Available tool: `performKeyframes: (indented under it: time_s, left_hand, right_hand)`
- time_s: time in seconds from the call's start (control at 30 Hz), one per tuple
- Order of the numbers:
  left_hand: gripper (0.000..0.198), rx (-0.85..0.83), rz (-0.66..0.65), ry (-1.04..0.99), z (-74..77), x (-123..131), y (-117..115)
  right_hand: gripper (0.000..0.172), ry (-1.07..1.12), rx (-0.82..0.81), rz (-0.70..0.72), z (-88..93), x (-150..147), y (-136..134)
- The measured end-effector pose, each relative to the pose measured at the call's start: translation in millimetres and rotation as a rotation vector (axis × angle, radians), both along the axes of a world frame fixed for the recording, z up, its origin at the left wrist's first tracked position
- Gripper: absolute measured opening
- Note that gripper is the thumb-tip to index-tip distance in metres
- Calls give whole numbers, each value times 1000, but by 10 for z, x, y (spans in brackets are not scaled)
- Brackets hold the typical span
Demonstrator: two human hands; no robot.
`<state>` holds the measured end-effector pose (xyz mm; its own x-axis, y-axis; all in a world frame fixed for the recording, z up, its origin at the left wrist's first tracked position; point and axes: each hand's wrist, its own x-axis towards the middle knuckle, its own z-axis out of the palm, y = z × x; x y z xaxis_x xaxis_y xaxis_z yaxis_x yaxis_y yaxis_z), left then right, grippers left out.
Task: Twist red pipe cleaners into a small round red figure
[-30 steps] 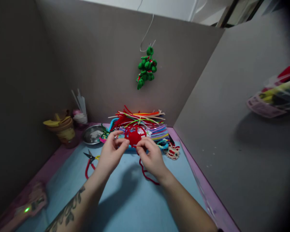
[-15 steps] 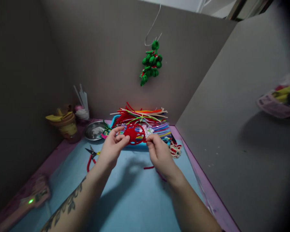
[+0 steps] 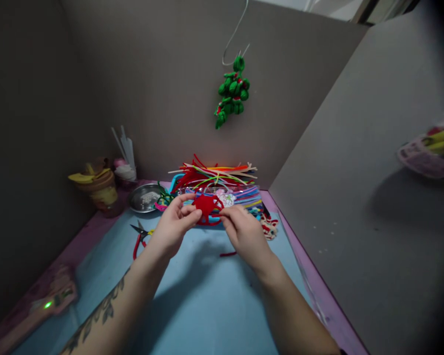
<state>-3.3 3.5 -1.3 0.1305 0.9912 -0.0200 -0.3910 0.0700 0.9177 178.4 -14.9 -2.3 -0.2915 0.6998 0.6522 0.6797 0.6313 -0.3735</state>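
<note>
I hold a red pipe-cleaner piece (image 3: 207, 206), a wound lump with loops, above the blue mat (image 3: 192, 305). My left hand (image 3: 172, 228) pinches its left side with thumb and forefinger. My right hand (image 3: 244, 234) pinches the red strand at its right side; the loose red tail (image 3: 227, 254) trails down below that hand. Just behind the piece lies a pile of coloured pipe cleaners (image 3: 216, 180) in a blue tray.
Red-handled scissors (image 3: 139, 236) lie left of my hands. A metal dish (image 3: 145, 198), a yellow-brown pot (image 3: 96, 190) and white sticks (image 3: 124, 153) stand at the back left. A green pipe-cleaner figure (image 3: 231, 91) hangs on the grey wall. A small red-and-white figure (image 3: 268, 228) lies at right.
My right hand drew the red strand out to the right and then came back in toward the piece. The tail on the mat has grown shorter. The view has tilted slightly.
</note>
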Motion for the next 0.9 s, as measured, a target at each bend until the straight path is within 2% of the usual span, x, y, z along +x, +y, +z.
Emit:
performKeyframes:
  time_s: [0.13, 0.23, 0.47, 0.9]
  left_hand:
    - [57, 9, -16, -8, 2, 22, -11]
    - [58, -5, -27, -8, 1, 39, -22]
    - [53, -19, -44, 13, 2, 73, -38]
    - [44, 83, -37, 113, -3, 64, -36]
  right_hand:
    - [17, -80, 51, -76, -1, -43, -37]
    - [16, -47, 63, -104, -17, -71, -50]
    - [13, 113, -7, -65, -21, -91, -36]
    - [13, 123, 3, -91, -5, -121, -44]
